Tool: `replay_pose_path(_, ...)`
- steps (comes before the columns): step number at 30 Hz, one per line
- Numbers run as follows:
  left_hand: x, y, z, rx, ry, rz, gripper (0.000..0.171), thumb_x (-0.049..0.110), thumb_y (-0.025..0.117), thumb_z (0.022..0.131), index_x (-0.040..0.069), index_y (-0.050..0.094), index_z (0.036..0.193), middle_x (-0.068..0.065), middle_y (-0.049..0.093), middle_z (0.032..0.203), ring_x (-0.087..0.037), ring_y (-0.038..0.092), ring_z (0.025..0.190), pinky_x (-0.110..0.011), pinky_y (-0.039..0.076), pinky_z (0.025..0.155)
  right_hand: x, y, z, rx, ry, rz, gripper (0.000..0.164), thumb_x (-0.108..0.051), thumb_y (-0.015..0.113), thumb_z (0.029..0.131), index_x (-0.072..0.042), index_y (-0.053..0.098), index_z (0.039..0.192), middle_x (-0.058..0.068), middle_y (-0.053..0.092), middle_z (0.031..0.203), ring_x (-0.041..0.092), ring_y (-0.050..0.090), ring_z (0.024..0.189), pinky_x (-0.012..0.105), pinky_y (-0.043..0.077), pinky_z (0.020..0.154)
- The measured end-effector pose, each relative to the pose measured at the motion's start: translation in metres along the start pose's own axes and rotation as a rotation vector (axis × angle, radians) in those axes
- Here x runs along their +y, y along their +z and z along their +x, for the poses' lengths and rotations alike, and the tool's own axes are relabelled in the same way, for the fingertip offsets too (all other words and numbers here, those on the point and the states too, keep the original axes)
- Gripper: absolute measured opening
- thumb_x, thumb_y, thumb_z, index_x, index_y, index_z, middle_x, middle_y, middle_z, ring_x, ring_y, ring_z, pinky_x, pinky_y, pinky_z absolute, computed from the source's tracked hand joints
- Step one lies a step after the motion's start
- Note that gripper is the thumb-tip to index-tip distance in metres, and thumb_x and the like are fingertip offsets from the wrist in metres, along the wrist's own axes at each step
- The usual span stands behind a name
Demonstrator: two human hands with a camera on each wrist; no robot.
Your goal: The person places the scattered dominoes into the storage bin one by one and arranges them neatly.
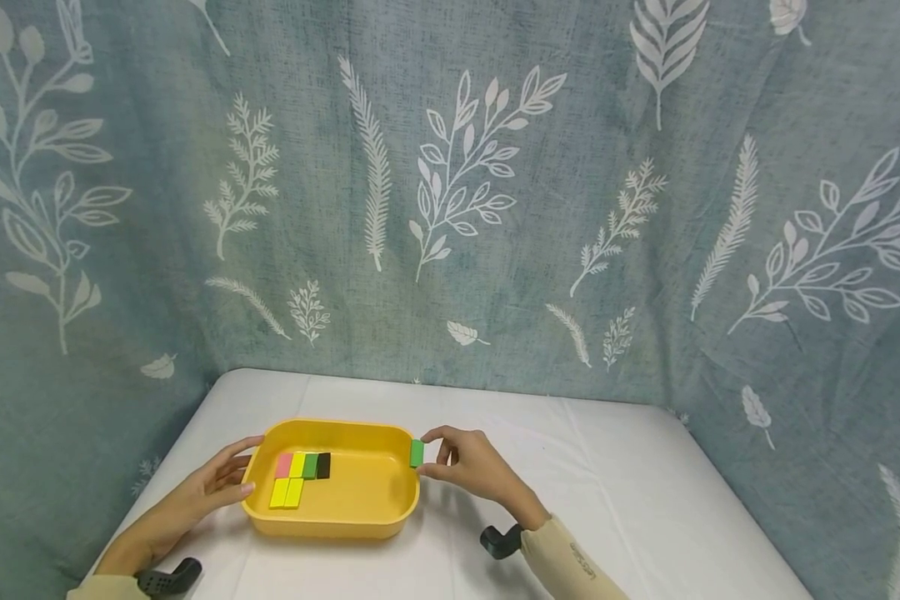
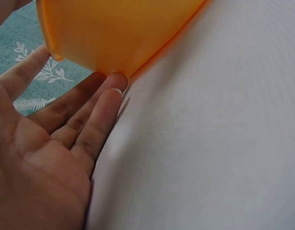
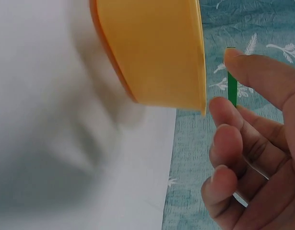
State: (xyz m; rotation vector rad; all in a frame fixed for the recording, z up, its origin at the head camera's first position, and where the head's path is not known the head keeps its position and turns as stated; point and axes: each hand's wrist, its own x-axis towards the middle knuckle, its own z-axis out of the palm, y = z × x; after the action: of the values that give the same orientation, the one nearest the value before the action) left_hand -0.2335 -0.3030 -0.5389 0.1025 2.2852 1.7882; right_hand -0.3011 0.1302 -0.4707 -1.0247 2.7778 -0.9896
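A yellow plastic tray (image 1: 333,528) sits on the white-covered table. My left hand (image 1: 213,483) is at its left end, fingers spread and extended; in the left wrist view several fingertips (image 2: 108,98) rest against the tray's outer wall. Above the right rim, my right hand (image 1: 468,461) pinches a small thin green tile (image 1: 417,453) between thumb and fingertip, its other fingers loosely bent. Inside the tray's left half lie a pink tile (image 1: 283,465), a yellow tile (image 1: 297,464), another green tile (image 1: 311,466) and a black tile (image 1: 324,466) in a row. Two yellow tiles (image 1: 286,492) lie just in front.
The white tablecloth (image 1: 570,500) spreads around the tray. A blue-green curtain (image 1: 495,317) with white leaf prints hangs behind and along both sides. Black wrist mounts (image 1: 501,542) stick out near both beige sleeves (image 1: 570,558).
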Motion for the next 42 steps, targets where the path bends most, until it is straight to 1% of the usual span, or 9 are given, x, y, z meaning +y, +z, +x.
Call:
replay_pose_path(6, 0.002, 0.0, -0.001, 0.0, -0.011, 0.01, 0.083, 0.033, 0.071, 0.098, 0.022, 0.022, 0.164, -0.027, 0.03, 0.161, -0.048, 0.032, 0.145, -0.076, 0.028, 0.109, -0.008, 0.004, 0.009, -0.012, -0.021, -0.004, 0.045, -0.041, 0.08, 0.09, -0.014, 0.069, 0.125, -0.012, 0.063, 0.075, 0.008, 0.053, 0.059, 0.02, 0.046, 0.054)
replay_pose_path(11, 0.003, 0.0, -0.002, -0.001, -0.01, 0.013, 0.084, 0.033, 0.071, 0.098, 0.021, 0.021, 0.164, -0.028, 0.028, 0.162, -0.049, 0.031, 0.146, -0.075, 0.027, 0.11, -0.016, 0.008, 0.014, -0.003, -0.053, -0.006, 0.045, -0.038, 0.081, 0.09, -0.013, 0.069, 0.124, -0.012, 0.064, 0.076, 0.006, 0.054, 0.06, 0.021, 0.047, 0.055)
replay_pose_path(19, 0.002, 0.0, -0.001, 0.0, 0.006, 0.009, 0.083, 0.031, 0.07, 0.098, 0.02, 0.021, 0.164, -0.028, 0.029, 0.161, -0.049, 0.031, 0.146, -0.075, 0.028, 0.11, -0.026, 0.014, 0.023, -0.03, -0.047, -0.008, 0.046, -0.04, 0.08, 0.09, -0.012, 0.069, 0.125, -0.013, 0.063, 0.077, 0.005, 0.053, 0.064, 0.02, 0.046, 0.057)
replay_pose_path(27, 0.002, 0.001, -0.002, 0.006, -0.023, 0.027, 0.087, 0.035, 0.071, 0.098, 0.022, 0.018, 0.165, -0.026, 0.027, 0.163, -0.048, 0.03, 0.147, -0.078, 0.02, 0.11, -0.032, 0.021, 0.031, -0.033, -0.053, -0.003, 0.048, -0.042, 0.08, 0.089, -0.013, 0.069, 0.126, -0.012, 0.063, 0.076, 0.005, 0.053, 0.061, 0.02, 0.046, 0.056)
replay_pose_path(31, 0.003, 0.002, -0.002, 0.003, -0.019, 0.035, 0.087, 0.035, 0.071, 0.098, 0.02, 0.017, 0.165, -0.028, 0.027, 0.162, -0.05, 0.03, 0.146, -0.079, 0.021, 0.108, -0.033, 0.024, 0.033, -0.037, -0.049, -0.001, 0.048, -0.042, 0.08, 0.09, -0.013, 0.069, 0.126, -0.012, 0.063, 0.076, 0.004, 0.053, 0.062, 0.019, 0.046, 0.056)
replay_pose_path(36, 0.002, 0.001, -0.001, 0.009, -0.027, 0.018, 0.087, 0.035, 0.072, 0.097, 0.022, 0.02, 0.164, -0.027, 0.028, 0.163, -0.049, 0.03, 0.147, -0.077, 0.022, 0.11, -0.037, 0.027, 0.034, -0.038, -0.038, -0.005, 0.048, -0.042, 0.081, 0.089, -0.013, 0.07, 0.126, -0.012, 0.062, 0.076, 0.005, 0.053, 0.061, 0.019, 0.045, 0.056)
replay_pose_path(42, 0.001, 0.0, 0.0, 0.001, -0.007, 0.006, 0.084, 0.033, 0.071, 0.098, 0.021, 0.021, 0.164, -0.028, 0.028, 0.162, -0.049, 0.03, 0.147, -0.076, 0.025, 0.11, -0.043, 0.03, 0.039, -0.045, -0.052, -0.03, 0.049, -0.042, 0.081, 0.088, -0.013, 0.07, 0.126, -0.012, 0.061, 0.075, 0.004, 0.051, 0.06, 0.018, 0.044, 0.055)
